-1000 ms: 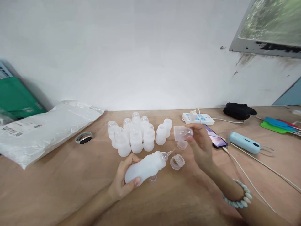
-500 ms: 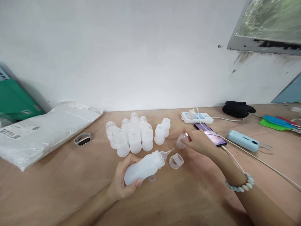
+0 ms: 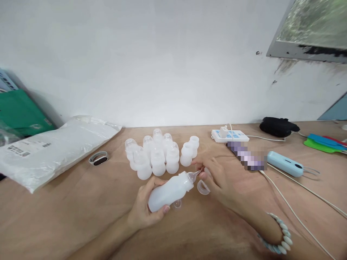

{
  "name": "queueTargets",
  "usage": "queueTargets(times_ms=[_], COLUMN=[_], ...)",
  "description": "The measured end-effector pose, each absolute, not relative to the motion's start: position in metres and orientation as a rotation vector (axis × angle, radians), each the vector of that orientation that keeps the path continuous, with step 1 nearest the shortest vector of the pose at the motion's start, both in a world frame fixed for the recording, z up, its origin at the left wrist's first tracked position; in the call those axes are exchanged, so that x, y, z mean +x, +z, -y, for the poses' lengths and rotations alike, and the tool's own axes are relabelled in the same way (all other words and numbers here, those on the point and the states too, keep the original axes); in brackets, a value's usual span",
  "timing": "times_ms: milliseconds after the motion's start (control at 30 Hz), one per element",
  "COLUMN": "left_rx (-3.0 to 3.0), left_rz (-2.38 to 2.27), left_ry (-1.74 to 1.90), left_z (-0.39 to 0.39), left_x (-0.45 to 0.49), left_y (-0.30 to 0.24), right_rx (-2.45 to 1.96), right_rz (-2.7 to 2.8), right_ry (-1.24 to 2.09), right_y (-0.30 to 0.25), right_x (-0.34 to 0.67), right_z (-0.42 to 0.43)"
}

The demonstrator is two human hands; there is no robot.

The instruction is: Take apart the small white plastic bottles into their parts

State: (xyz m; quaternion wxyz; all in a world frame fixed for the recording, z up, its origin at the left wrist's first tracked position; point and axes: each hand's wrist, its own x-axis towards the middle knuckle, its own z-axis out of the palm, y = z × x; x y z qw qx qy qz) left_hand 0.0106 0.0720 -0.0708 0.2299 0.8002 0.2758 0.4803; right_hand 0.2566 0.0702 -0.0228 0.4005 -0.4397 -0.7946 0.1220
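Head view: right hand [image 3: 217, 177] has dropped to the nozzle [image 3: 194, 175], fingers half-curled, grip unclear. Left hand [image 3: 146, 211] wraps the bottle [image 3: 169, 189], tilted low over the table [image 3: 67, 216]. Looks light, squashy, slick; grip mid-body, not the thin tip.

Squeeze bottle [image 3: 169, 190] in my left hand [image 3: 146, 213], my right hand [image 3: 221, 180] at its nozzle [image 3: 194, 175].
My left hand wraps the white bottle, which lies tilted low over the tabletop [image 3: 81, 216], nozzle pointing right. My right fingertips [image 3: 200, 167] meet the nozzle's tip. A clear ring [image 3: 203, 187] lies just beside them, and a cluster of small bottles [image 3: 157, 159] stands behind.
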Motion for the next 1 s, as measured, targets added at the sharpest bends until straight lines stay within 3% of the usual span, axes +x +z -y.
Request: queueTargets(times_ms=[333, 567, 800, 1000], left_rx=[2.163, 2.301, 2.326, 1.99], left_rz=[-0.75, -0.808, -0.812, -0.79], left_ry=[1.351, 1.341, 1.223, 1.113], left_z=[-0.072, -0.071, -0.07, -0.077], left_x=[0.013, 0.012, 0.009, 0.006], left_y=[-0.069, -0.072, -0.074, -0.073], right_rx=[-1.14, -1.025, -1.093, -0.833], right_rz=[1.715, 1.901, 1.928, 2.12], right_ry=[0.487, 0.898, 0.912, 0.801], right_y=[-0.032, -0.027, -0.025, -0.026], right_x=[0.273, 0.256, 0.246, 0.254], right_z=[-0.085, -0.073, -0.065, -0.076])
